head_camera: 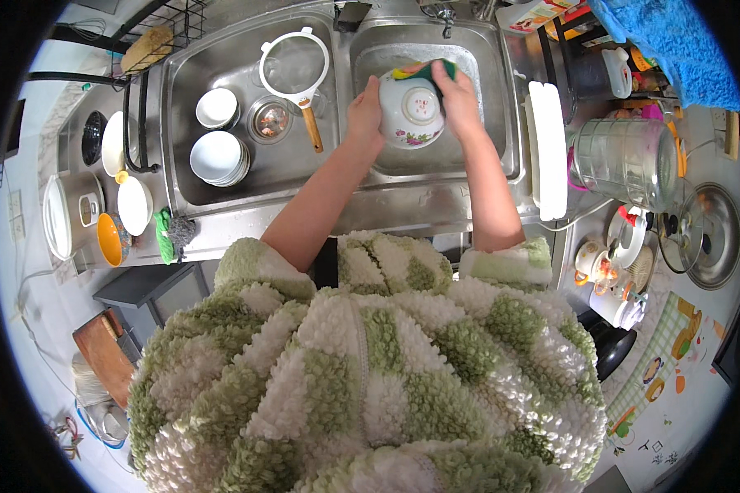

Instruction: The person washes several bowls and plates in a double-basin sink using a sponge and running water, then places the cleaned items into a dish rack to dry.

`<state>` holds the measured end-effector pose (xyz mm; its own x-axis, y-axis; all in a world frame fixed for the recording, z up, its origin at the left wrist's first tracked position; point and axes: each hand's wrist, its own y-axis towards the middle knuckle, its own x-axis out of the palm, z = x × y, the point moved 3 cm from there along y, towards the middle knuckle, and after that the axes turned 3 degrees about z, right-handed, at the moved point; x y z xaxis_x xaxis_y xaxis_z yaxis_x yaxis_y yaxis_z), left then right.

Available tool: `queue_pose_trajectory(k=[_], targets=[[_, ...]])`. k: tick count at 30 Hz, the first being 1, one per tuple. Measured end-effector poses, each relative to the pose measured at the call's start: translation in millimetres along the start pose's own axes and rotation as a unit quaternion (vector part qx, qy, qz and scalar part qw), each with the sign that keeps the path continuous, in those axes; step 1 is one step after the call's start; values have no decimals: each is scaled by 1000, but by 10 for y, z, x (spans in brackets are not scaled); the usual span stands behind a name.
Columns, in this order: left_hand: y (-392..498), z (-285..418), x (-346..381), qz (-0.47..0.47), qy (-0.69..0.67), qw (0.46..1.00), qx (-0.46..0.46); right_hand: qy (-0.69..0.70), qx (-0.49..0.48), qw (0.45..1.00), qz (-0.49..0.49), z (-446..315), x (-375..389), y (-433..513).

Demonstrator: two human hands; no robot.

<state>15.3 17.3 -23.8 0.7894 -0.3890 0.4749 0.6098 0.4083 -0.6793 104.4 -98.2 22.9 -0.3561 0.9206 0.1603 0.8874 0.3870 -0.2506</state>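
A white porcelain bowl (407, 127) with a floral band is tipped so that its outer base and foot ring face me, over the right basin (493, 142) of the stainless steel sink. My left hand (365, 114) grips the bowl's left side. On the opposite side, my right hand (459, 101) presses a green and yellow sponge (441, 69) against the upper rim. The fingers behind the bowl are partly hidden. Whitish, wet-looking suds line the basin floor behind it.
In the left basin stand stacked white bowls (217, 157), smaller bowls (216, 108) and a white-rimmed strainer (310, 114) near the drain basket (270, 122). A faucet (446, 24) overhangs the right basin's back. White trays (547, 151) stand at its right edge; a rice cooker (74, 212) is far left.
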Motion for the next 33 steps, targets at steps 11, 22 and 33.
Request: queue_pose_trajectory(k=[11, 22, 33], targets=[[79, 162, 24, 91, 19, 990, 105, -384, -372, 841, 82, -249, 223, -446], [63, 223, -28, 143, 120, 949, 254, -428, -287, 852, 88, -154, 362, -544], [-21, 101, 2, 101, 114, 974, 170, -342, -383, 830, 217, -164, 167, -260]])
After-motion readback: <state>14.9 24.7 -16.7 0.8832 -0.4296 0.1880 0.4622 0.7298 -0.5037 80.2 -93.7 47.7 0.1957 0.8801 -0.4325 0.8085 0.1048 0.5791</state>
